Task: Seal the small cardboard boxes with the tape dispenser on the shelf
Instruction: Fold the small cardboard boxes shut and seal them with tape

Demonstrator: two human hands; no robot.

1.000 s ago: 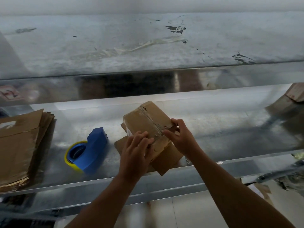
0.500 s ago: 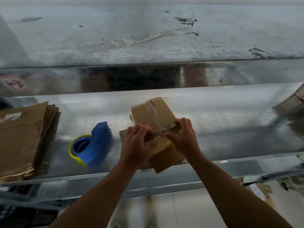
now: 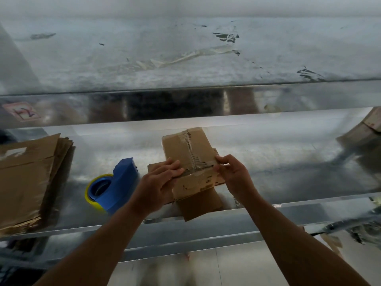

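Observation:
A small cardboard box [image 3: 185, 149] stands tilted on the metal shelf [image 3: 288, 162], its top crossed by a torn strip of old tape. It rests on flattened cardboard [image 3: 200, 205] that reaches the shelf's front edge. My left hand [image 3: 158, 182] presses flat on the box's near left edge. My right hand [image 3: 233, 172] pinches the near right corner where clear tape runs across. The blue tape dispenser [image 3: 117, 186] with a yellow-rimmed roll lies on the shelf to the left, apart from both hands.
A stack of flattened cardboard sheets [image 3: 28, 180] lies at the shelf's left end. Another cardboard box [image 3: 365, 129] sits at the far right. An upper shelf lip [image 3: 185, 100] overhangs the back. Tiled floor [image 3: 237, 269] shows below the front edge.
The box has turned to sit squarer to me. My left hand slid right along the near edge and my right hand shifted to the right corner. The dispenser has not moved.

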